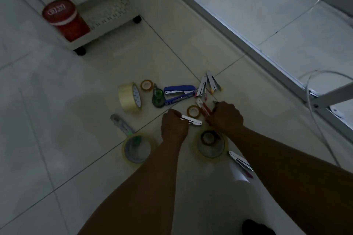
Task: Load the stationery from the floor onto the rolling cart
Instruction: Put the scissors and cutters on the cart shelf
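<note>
Two hands work over stationery scattered on the floor [76,112]: left hand [174,127] pinches a white clip [192,120]; right hand [227,115] curls round red-handled cutters [205,109]. Rolling cart [107,15] stands well apart, upper left.

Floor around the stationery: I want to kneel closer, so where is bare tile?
Bare tile lies left of the upright tape roll and between the cart and the stapler. It is crowded around both hands.
</note>
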The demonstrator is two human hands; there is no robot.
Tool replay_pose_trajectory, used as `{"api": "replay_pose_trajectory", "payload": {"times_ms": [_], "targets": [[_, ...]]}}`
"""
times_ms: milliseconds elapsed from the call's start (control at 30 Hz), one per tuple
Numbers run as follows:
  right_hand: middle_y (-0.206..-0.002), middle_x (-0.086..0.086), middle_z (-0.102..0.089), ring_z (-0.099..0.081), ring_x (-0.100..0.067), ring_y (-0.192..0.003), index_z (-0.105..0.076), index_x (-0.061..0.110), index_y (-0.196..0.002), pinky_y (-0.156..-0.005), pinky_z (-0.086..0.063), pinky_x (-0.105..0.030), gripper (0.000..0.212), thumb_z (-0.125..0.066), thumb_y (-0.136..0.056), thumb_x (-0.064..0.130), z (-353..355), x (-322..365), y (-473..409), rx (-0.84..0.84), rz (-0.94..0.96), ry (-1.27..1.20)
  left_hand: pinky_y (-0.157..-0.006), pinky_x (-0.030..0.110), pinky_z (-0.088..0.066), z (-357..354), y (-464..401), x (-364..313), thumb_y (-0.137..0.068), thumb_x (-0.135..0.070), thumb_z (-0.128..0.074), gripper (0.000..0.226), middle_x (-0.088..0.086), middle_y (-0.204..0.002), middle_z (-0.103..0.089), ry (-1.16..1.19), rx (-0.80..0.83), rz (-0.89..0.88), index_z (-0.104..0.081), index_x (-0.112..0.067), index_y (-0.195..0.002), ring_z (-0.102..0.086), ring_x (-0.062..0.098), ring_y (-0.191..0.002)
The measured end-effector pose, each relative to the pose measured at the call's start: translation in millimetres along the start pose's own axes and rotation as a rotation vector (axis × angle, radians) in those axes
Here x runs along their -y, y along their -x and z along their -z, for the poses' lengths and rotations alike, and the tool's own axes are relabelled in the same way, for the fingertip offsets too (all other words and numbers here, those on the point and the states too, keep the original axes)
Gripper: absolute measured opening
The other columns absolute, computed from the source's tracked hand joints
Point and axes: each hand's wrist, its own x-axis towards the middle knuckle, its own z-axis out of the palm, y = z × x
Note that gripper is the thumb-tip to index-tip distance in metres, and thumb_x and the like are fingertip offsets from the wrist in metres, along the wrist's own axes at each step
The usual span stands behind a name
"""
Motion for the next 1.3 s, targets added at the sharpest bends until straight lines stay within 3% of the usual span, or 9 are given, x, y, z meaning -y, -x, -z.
{"api": "replay_pose_trajectory", "payload": {"times_ms": [133,367,500,633,867,1067,1200,1233,1300], "targets": [[-0.104,-0.011,-0.066,-0.066,-0.028,-0.092,-0.061,0.009,-0.106,-0.073,-0.050,-0.032,0.049,-0.075,-0.073,0.042,-5,0,0,-0.061,0.097,0.203,-0.084,0.040,-0.051,1,3,5,-0.089,-0.017,-0.054,0.021,0.016,-0.124,-0.048,-0.236,-0.034,-0.134,-0.057,-0.009,-0.109,-0.057,0.034,-0.103],[-0.113,-0.013,-0.064,-0.063,-0.027,-0.097,-0.056,0.007,-0.124,-0.073,-0.055,-0.032,0.050,-0.070,-0.079,0.026,-2,-23,-3,0.028,0.148,0.182,-0.090,0.043,-0.047,0,8,8,-0.086,-0.011,-0.060,0.044,0.009,-0.127,-0.046,-0.608,0.066,-0.416,-0.052,-0.024,-0.127,-0.043,0.031,-0.119],[-0.091,-0.011,-0.060,-0.052,-0.016,-0.069,-0.055,0.010,-0.100,-0.054,-0.040,-0.024,0.034,-0.059,-0.088,0.042,7,-39,2,0.149,0.132,0.166,-0.091,0.045,-0.048,5,8,17,-0.087,-0.021,-0.060,0.034,0.013,-0.129,-0.044,-0.647,0.040,-0.330,-0.053,-0.017,-0.120,-0.045,0.033,-0.118],[-0.101,-0.011,-0.058,-0.049,-0.019,-0.079,-0.054,0.006,-0.109,-0.069,-0.045,-0.030,0.039,-0.061,-0.087,0.037,7,-59,17,0.286,0.082,0.313,-0.088,0.045,-0.050,12,8,21,-0.082,-0.023,-0.062,0.031,0.012,-0.119,-0.048,-0.563,0.047,-0.300,-0.056,-0.014,-0.112,-0.049,0.031,-0.110],[-0.137,-0.019,-0.034,-0.040,-0.036,-0.123,-0.019,0.009,-0.140,-0.098,-0.045,-0.045,0.103,-0.084,-0.064,0.035,-9,-66,36,0.367,0.090,0.318,-0.083,0.041,-0.043,35,-4,31,-0.082,-0.013,-0.058,0.021,0.017,-0.111,-0.056,-0.331,-0.244,-0.086,-0.061,-0.003,-0.100,-0.049,0.035,-0.108],[-0.147,-0.009,-0.005,-0.020,-0.036,-0.133,0.001,0.028,-0.147,-0.099,-0.046,-0.050,0.132,-0.090,-0.052,0.030,-20,-87,56,0.353,0.131,0.426,-0.104,0.049,-0.031,65,-15,36,-0.089,-0.013,-0.057,0.045,0.024,-0.145,-0.034,-0.249,-0.467,0.239,-0.044,0.002,-0.130,-0.028,0.039,-0.136],[-0.145,-0.012,-0.024,-0.040,-0.031,-0.123,-0.011,0.025,-0.147,-0.092,-0.047,-0.040,0.086,-0.068,-0.082,0.033,-17,-88,54,0.227,0.235,0.363,-0.103,0.050,-0.035,79,-21,60,-0.089,-0.012,-0.053,0.049,0.026,-0.137,-0.042,-0.187,-0.478,0.308,-0.040,-0.002,-0.136,-0.038,0.041,-0.129],[-0.141,-0.012,-0.031,-0.043,-0.029,-0.119,-0.016,0.023,-0.145,-0.090,-0.046,-0.037,0.074,-0.061,-0.087,0.033,-13,-84,52,0.195,0.271,0.360,-0.098,0.047,-0.042,75,-22,71,-0.090,-0.013,-0.049,0.040,0.026,-0.127,-0.051,-0.158,-0.505,0.282,-0.050,-0.003,-0.129,-0.050,0.039,-0.120],[-0.137,-0.012,-0.037,-0.045,-0.029,-0.116,-0.023,0.020,-0.144,-0.089,-0.045,-0.036,0.064,-0.056,-0.091,0.031,-6,-76,46,0.180,0.301,0.367,-0.066,0.032,-0.053,82,-17,67,-0.094,-0.019,-0.038,0.033,0.014,-0.089,-0.068,-0.080,-0.306,0.238,-0.070,-0.010,-0.097,-0.067,0.027,-0.080]]}}
